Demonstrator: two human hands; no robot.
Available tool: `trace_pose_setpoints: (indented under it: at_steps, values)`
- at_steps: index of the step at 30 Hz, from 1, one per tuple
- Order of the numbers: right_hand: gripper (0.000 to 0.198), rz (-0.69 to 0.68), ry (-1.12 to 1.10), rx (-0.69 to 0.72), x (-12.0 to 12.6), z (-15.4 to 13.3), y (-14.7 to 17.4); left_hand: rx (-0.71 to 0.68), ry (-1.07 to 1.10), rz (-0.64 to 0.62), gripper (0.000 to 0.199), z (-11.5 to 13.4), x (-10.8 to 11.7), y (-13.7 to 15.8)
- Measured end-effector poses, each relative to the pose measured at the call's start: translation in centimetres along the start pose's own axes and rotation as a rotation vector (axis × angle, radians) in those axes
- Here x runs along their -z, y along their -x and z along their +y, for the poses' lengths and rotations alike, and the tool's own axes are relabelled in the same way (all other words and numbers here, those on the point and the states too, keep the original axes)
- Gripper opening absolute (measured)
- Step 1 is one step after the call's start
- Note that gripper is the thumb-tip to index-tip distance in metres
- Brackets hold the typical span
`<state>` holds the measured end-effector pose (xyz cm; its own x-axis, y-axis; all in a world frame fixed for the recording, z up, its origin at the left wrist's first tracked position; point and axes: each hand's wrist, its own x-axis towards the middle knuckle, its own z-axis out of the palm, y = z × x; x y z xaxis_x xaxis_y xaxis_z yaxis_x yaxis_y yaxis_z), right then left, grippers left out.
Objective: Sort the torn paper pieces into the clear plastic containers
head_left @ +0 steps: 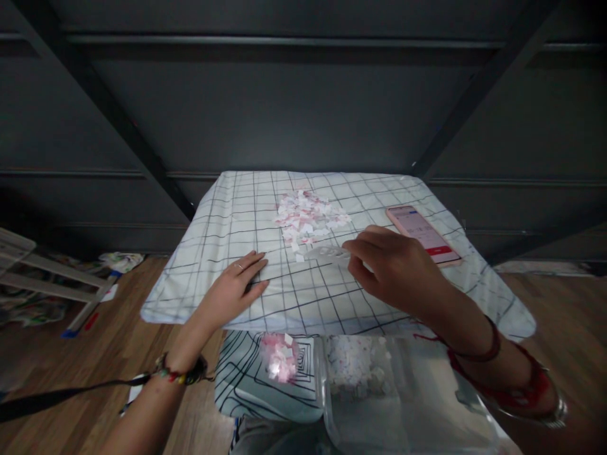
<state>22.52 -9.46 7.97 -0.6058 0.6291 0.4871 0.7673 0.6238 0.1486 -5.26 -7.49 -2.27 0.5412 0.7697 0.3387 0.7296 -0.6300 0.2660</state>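
Observation:
My right hand (396,262) pinches the end of a small clear plastic bag (327,254) between thumb and fingers, low over the cloth. The bag's far end lies close to the near edge of a loose pile of small white and pink paper pieces (306,218). On the checked tablecloth (303,297), left of the bag, my left hand (237,284) rests palm down with its fingers stretched out, holding nothing. A phone (424,235) with a lit screen lies just beyond my right hand, which covers part of its near side.
Below the table's front edge is a clear plastic bin (360,417) with a bag of white pieces (353,366) inside. Left of it, a bag of pink pieces (281,358) lies on a patterned cushion (256,385). A dark panel (294,114) stands behind the table.

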Motion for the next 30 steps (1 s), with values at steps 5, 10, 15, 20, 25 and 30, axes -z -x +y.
trace_pose_setpoints:
  at_steps: [5, 10, 15, 20, 25, 30]
  values:
    - [0.018, 0.097, 0.158, 0.029, -0.1, 0.8, 1.1, -0.241, -0.042, 0.183, 0.031, 1.8, 1.2, 1.1]
    - [0.015, 0.126, 0.25, 0.071, -2.0, 1.3, 4.2, -0.467, 0.043, -0.22, 0.033, 5.0, -1.1, 6.2]
    - [0.016, -0.039, 0.099, 0.024, -3.9, -0.2, 7.4, 0.007, 0.129, -0.448, 0.032, 5.4, -5.7, 8.7]
    - [0.016, -0.089, -0.077, -0.009, -3.8, -2.0, 8.3, 0.095, 0.172, -0.503, 0.034, 5.8, -6.9, 7.8]
    - [0.015, -0.059, -0.187, 0.022, -3.1, -3.3, 8.0, 0.102, 0.182, -0.495, 0.023, 6.1, -7.1, 7.6]
    - [0.017, -0.103, -0.223, 0.07, -3.3, -3.6, 8.1, 0.134, 0.194, -0.483, 0.022, 5.9, -7.2, 7.7]
